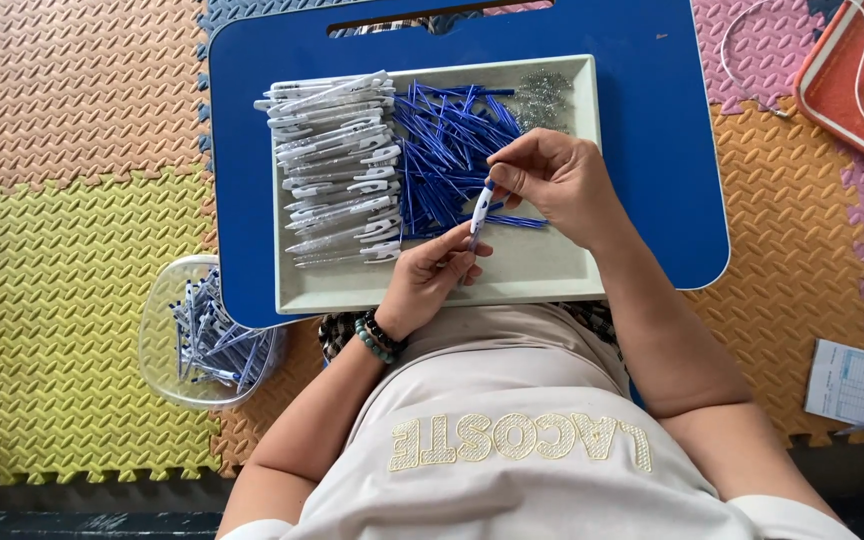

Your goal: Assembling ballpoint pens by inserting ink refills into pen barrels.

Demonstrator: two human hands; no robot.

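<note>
Both hands meet on one pen [481, 207]: left hand [430, 275] pinching its lower end, right hand [552, 180] gripping the top (above the tray [552, 275]); keeping halves aligned should ease joining.

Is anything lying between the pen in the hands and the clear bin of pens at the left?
Nothing visible blocks it. The pen sits above the tray; the bin lies past the blue table's edge.
</note>
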